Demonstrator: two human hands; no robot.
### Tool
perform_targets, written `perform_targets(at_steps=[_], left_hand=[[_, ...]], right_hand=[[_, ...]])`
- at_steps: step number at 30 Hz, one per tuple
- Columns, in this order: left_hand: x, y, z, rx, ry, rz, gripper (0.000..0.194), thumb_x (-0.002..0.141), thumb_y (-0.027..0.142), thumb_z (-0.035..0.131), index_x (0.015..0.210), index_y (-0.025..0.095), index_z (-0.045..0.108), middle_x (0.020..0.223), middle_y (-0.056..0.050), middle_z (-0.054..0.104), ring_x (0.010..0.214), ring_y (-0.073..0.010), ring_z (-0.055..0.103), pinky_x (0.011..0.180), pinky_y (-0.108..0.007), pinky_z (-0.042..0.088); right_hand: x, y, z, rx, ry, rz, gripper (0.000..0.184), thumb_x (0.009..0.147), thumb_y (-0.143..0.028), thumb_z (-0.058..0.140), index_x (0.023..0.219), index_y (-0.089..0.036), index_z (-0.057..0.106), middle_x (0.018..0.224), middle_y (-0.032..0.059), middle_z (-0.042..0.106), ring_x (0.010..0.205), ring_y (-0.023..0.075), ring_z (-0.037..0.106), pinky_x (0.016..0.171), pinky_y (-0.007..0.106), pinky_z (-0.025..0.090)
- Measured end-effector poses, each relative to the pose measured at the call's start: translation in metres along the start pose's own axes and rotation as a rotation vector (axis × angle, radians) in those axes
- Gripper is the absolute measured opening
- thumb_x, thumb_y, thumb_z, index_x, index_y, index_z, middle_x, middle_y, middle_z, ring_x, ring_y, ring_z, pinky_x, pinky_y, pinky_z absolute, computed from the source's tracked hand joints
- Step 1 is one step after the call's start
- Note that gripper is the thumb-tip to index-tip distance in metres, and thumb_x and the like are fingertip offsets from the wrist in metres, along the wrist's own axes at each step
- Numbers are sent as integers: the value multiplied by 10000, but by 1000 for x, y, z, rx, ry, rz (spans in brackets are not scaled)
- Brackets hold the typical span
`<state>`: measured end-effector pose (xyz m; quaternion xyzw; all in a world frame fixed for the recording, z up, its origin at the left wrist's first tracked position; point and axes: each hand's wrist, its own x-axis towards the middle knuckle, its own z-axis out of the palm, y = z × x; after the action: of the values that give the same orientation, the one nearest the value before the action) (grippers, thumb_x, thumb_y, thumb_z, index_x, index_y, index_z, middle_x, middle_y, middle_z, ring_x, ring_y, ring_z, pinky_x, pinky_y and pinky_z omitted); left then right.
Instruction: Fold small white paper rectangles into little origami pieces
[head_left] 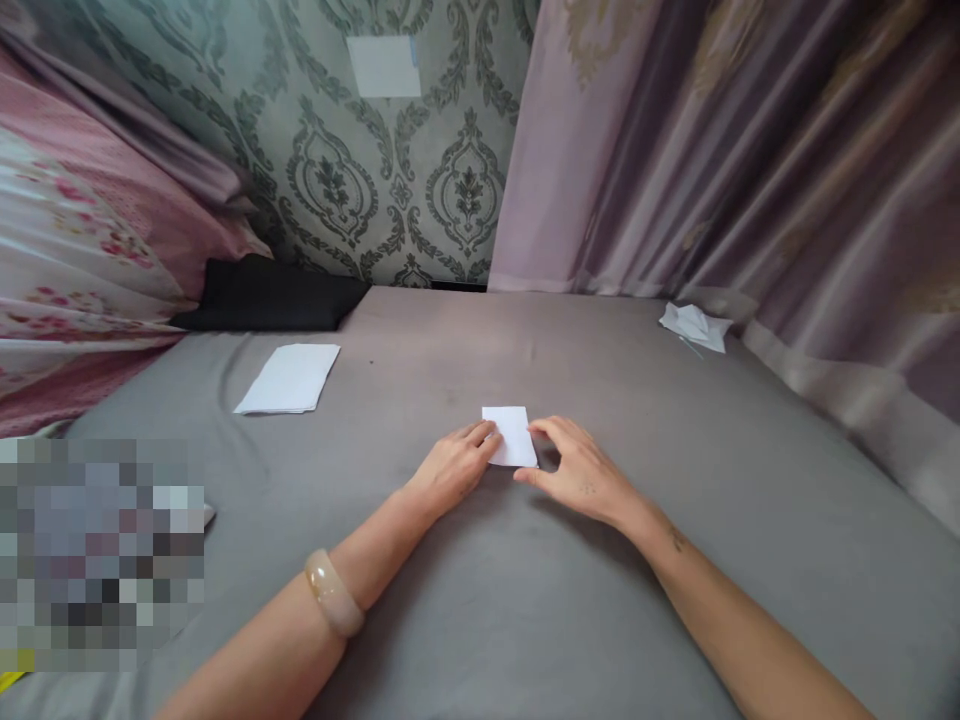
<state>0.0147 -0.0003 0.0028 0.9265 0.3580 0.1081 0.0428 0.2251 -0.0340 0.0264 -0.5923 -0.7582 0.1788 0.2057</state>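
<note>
The small white paper (512, 440) lies in the middle of the bed-like surface, in front of the person and between the two hands. It is thin, smooth and matt, with straight edges and a nearly rectangular shape. Its longer side seems to run away from the person, towards the wall, and the far end leans a little to the left; the near edge faces the person.

The left hand (460, 460) has its fingers close together, and their tips rest on the left part of the paper. Its thumb is not clearly visible, so one cannot tell whether it pinches the sheet. The right hand (581, 468) is curved, with thumb and forefinger spread apart: the forefinger tip is at the right edge, the thumb is near the closer right corner. A rounded, polished, cream-and-amber bangle (334, 595) is around the left forearm.

The grey cloth (450, 620) below is soft and slightly wrinkled. Farther to the left lies a flat stack of white sheets (291, 380), near a folded black fabric (277, 297). At the far right there are crumpled white papers (696, 326), beside the shiny, pleated mauve curtain (675, 150). Behind is wallpaper (330, 180) with leafy ornaments.
</note>
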Motion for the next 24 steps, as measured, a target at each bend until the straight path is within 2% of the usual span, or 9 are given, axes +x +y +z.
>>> perform_targets(at_steps=[2,3,6,11,14,19,24], left_hand=[[0,-1,2,-1,10,3,266,910,127,398,1140,153,531,1258,-121,568,1137,-229,566,945,-344,483],[0,-1,2,-7,22,9,259,912,127,401,1130,154,539,1245,-117,578,1158,-226,555,962,-341,473],[-2,-2,3,-34,48,23,241,921,139,411,1101,160,571,1231,-102,603,1217,-221,515,1002,-344,446],[-8,-1,4,-159,111,-48,218,936,236,440,966,174,647,1173,-79,652,1127,-230,575,939,-383,478],[-8,-2,9,-285,168,-132,193,913,261,496,881,186,671,1119,-63,667,1058,-213,588,907,-358,488],[-4,-5,13,-427,247,-273,85,827,226,619,850,190,693,1122,-79,625,1037,-226,536,886,-352,479],[3,-2,9,-509,251,-469,121,816,251,633,762,175,710,1092,-97,605,1054,-253,501,922,-400,440]], right_hand=[[3,4,6,-41,-51,-234,666,719,-421,703,1306,-207,471,1345,108,522,1283,259,431,1060,436,347],[4,6,9,-62,-78,-290,669,752,-402,677,1341,-189,444,1390,116,481,1320,255,387,1090,443,309],[3,9,18,-117,-83,-331,526,847,-359,574,1326,-164,478,1391,118,485,1304,243,410,1105,448,292],[-5,10,14,-131,-64,-372,422,865,-299,548,1274,-195,533,1322,105,551,1223,237,490,1078,469,317],[-2,14,10,-82,-78,-354,353,863,-269,554,1213,-222,577,1256,86,591,1143,228,530,1013,441,383],[16,25,17,122,-6,-230,220,897,-234,495,1042,-219,659,1110,65,619,1024,178,564,916,343,437],[26,24,22,213,17,-60,283,907,-343,472,804,-195,691,1014,49,614,783,125,584,720,263,453]])
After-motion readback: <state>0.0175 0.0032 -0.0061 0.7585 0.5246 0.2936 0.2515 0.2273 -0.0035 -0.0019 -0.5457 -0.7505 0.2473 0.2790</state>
